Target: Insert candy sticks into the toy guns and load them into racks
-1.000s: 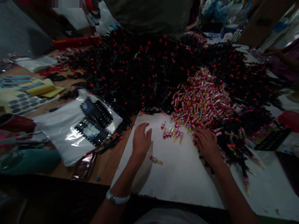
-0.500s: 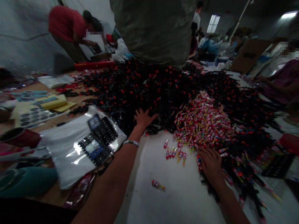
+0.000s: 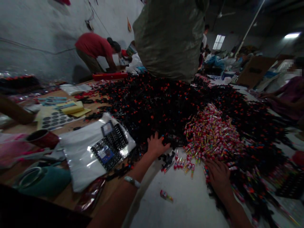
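Observation:
My left hand (image 3: pixel 156 145) reaches into the near edge of a big heap of small black parts with red tips (image 3: pixel 156 101), fingers curled down into the pieces; what they grip is hidden. My right hand (image 3: pixel 218 175) lies palm down with fingers spread at the near edge of a pile of small pink and yellow tubes (image 3: pixel 211 136). A short row of these tubes (image 3: pixel 184 164) lies between my hands on the white sheet (image 3: pixel 187 202). One single tube (image 3: pixel 166 195) lies nearer to me. A few black parts (image 3: pixel 168 160) sit loose beside the row.
A clear plastic bag with black grid trays (image 3: pixel 104 148) lies left of my left arm. Sticker sheets (image 3: pixel 57 117), a red cup (image 3: pixel 42 138) and a teal container (image 3: pixel 42 180) stand further left. A large grey sack (image 3: pixel 171 38) rises behind the heap. A person in red (image 3: pixel 95 50) bends over at the back.
My left hand went from the white sheet forward into the black heap. The camera tilted up, showing the room. A few black parts now lie beside the tube row. My right hand stayed put.

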A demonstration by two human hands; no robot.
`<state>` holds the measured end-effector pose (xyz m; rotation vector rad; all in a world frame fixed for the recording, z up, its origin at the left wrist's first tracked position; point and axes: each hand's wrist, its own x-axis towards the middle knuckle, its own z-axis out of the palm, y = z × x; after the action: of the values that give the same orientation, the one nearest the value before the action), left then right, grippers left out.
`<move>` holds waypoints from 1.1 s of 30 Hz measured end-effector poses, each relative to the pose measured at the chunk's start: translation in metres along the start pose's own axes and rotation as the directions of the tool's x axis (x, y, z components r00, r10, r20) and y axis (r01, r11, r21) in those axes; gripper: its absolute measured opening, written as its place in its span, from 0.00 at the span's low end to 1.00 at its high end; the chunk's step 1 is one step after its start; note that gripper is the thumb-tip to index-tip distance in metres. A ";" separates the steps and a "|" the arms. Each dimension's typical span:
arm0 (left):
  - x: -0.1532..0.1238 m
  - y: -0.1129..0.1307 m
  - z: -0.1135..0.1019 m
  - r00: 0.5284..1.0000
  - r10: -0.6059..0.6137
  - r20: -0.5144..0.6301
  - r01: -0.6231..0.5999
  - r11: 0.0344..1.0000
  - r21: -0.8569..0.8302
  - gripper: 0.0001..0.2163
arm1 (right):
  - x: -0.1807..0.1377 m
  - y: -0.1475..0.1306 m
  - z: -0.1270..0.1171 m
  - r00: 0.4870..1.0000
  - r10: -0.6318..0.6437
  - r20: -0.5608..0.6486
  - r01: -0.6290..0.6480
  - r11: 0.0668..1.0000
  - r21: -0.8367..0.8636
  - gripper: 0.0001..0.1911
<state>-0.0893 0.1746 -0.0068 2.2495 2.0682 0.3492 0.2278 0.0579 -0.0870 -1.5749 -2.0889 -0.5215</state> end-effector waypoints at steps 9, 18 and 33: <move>-0.042 -0.008 -0.009 0.941 0.309 0.139 -0.297 0.950 -0.099 0.22 | 0.016 -0.016 -0.030 0.992 0.106 0.069 -0.109 0.993 0.042 0.15; -0.089 -0.005 -0.007 0.939 0.335 0.074 -0.316 0.930 -0.188 0.16 | 0.026 -0.065 -0.052 0.924 0.208 0.320 -0.269 0.950 0.160 0.13; -0.100 0.025 -0.002 0.975 0.101 -0.196 -0.160 0.934 -0.318 0.07 | 0.029 -0.076 -0.046 0.849 0.379 0.368 -0.492 0.820 0.291 0.05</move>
<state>-0.0720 0.0733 -0.0120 2.2181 1.7663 0.8666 0.1546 0.0349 -0.0338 -1.8949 -1.7751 0.2866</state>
